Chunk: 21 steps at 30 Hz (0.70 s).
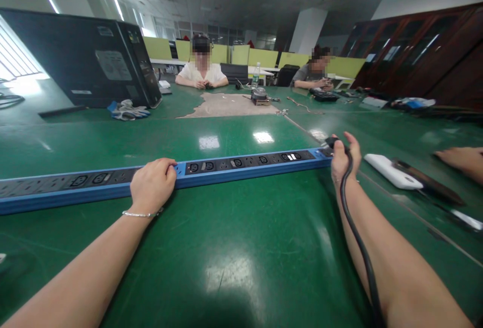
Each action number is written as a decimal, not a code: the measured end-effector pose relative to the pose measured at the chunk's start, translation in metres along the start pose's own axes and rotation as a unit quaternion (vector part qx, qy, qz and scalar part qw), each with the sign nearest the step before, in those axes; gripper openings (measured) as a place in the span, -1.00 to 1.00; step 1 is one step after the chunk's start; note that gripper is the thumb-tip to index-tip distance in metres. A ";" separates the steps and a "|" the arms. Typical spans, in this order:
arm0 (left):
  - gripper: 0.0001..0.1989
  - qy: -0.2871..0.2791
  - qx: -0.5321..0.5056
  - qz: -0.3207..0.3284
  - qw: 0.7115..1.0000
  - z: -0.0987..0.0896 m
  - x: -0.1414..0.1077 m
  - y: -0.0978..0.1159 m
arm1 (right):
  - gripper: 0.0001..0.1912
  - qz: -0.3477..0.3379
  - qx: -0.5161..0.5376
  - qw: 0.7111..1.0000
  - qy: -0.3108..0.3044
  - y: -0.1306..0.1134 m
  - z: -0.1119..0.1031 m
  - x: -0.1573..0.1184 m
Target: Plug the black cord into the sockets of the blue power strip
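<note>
A long blue power strip with a black face and several sockets runs across the green table, from the left edge to my right hand. My left hand is closed over its middle, fingers wrapped over the far side. At the strip's right end, my right hand pinches a black plug, its index finger raised. The plug is right by the strip's end; I cannot tell whether it touches. Its thick black cable passes over my wrist and down along my forearm.
A black computer case stands at the back left, with work gloves before it. Right of my hand lie a white device and a dark long object, near another person's hand. Two people sit across the table.
</note>
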<state>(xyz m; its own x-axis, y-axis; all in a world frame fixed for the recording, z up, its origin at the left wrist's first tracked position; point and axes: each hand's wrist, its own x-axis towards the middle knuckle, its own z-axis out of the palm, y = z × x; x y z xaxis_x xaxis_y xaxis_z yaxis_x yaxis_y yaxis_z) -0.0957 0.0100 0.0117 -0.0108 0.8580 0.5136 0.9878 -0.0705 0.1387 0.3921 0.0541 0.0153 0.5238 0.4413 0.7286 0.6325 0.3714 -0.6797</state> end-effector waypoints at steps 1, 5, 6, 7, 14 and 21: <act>-0.67 -0.001 0.001 -0.001 1.000 0.000 0.000 0.000 | -0.48 0.011 -0.016 1.000 0.007 0.002 -0.001 -0.001; -0.67 -0.002 0.003 -0.002 1.000 -0.001 0.000 0.000 | -0.66 0.000 -0.064 0.996 -0.059 0.015 0.000 -0.004; -0.67 -0.003 0.002 -0.001 1.000 -0.001 0.000 0.000 | -0.68 -0.005 -0.074 0.994 -0.075 0.018 0.000 -0.004; -0.67 -0.003 0.002 -0.001 1.000 -0.001 0.000 0.000 | -0.68 -0.009 -0.085 0.992 -0.091 0.020 0.000 -0.004; -0.67 -0.007 -0.002 -0.003 1.000 -0.001 0.000 0.001 | -0.68 -0.010 -0.115 0.984 -0.139 0.014 -0.005 0.001; -0.67 -0.011 0.003 -0.006 1.000 -0.003 -0.001 0.002 | -0.70 -0.001 -0.144 0.973 -0.183 0.021 -0.008 0.003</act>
<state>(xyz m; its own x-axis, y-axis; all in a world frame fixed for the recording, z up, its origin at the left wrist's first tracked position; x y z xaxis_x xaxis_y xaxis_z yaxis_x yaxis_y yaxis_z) -0.0945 0.0080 0.0138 -0.0196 0.8693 0.4939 0.9884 -0.0575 0.1405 0.4115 0.0569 0.0040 0.3171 0.7212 0.6159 0.7950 0.1519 -0.5872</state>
